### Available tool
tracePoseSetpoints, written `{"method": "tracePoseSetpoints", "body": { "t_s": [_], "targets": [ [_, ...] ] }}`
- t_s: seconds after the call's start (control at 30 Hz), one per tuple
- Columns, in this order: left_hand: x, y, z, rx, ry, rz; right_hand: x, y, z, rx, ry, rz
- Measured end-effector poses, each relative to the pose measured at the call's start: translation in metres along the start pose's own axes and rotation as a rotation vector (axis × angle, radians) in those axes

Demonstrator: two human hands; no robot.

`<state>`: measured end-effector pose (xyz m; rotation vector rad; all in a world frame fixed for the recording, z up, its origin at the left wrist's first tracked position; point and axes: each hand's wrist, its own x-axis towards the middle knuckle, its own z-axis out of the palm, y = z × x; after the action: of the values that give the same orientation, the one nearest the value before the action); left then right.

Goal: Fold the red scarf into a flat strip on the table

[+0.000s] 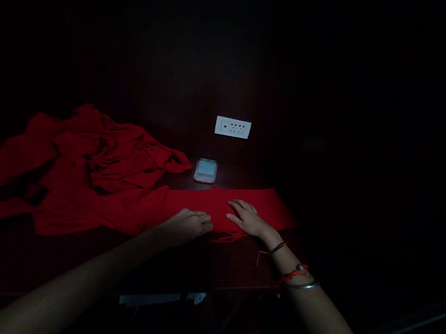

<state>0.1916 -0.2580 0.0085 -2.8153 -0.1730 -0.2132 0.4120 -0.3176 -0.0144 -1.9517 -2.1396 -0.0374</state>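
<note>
A long red cloth (188,201) lies across the dark table, smooth at its right end and bunched into folds at the left. My right hand (245,217) rests on the smooth part with its fingers spread flat. At the near edge of the cloth is my left hand (191,223), its fingers curled in a pinch with a ring on one of them. What those fingers hold, if it is more than the cloth's edge, is hard to make out in the dim light. Thin red strings (230,238) hang loose between the two hands.
A lit phone (205,171) lies behind the cloth. Above it, a white socket panel (233,127) is fixed to the dark wall. The table's front edge (240,288) runs below my hands, and a pale strip (152,298) shows underneath. The surroundings are very dark.
</note>
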Motion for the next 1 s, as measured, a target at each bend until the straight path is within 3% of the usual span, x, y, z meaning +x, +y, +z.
{"method": "tracePoseSetpoints", "body": {
  "t_s": [0.13,0.23,0.4,0.47,0.57,0.67,0.73,0.83,1.0],
  "targets": [
    [0.001,0.004,0.005,-0.045,-0.006,-0.017,-0.002,-0.002,0.001,-0.023,-0.029,0.042],
    [0.000,0.000,0.004,-0.201,-0.012,-0.013,-0.001,-0.001,0.003,-0.053,-0.059,0.085],
    [0.002,-0.034,-0.001,-0.652,-0.146,0.102,-0.001,-0.001,0.004,-0.059,-0.119,0.138],
    [0.008,-0.051,0.005,-0.711,-0.102,-0.011,-0.002,0.000,0.003,-0.034,-0.122,0.133],
    [0.016,-0.070,0.025,-0.543,0.012,-0.292,0.000,0.005,-0.002,0.006,-0.013,0.057],
    [0.020,-0.075,0.045,-0.406,-0.120,-0.484,0.007,0.012,-0.008,0.052,0.139,-0.029],
    [0.018,-0.072,0.051,-0.393,-0.230,-0.543,0.014,0.017,-0.010,0.066,0.170,-0.009],
    [0.015,-0.066,0.051,-0.382,-0.270,-0.543,0.026,0.017,-0.008,0.040,0.099,0.078],
    [0.016,-0.065,0.046,-0.363,-0.289,-0.561,0.039,0.006,0.001,0.040,-0.212,0.171]
  ]
}}
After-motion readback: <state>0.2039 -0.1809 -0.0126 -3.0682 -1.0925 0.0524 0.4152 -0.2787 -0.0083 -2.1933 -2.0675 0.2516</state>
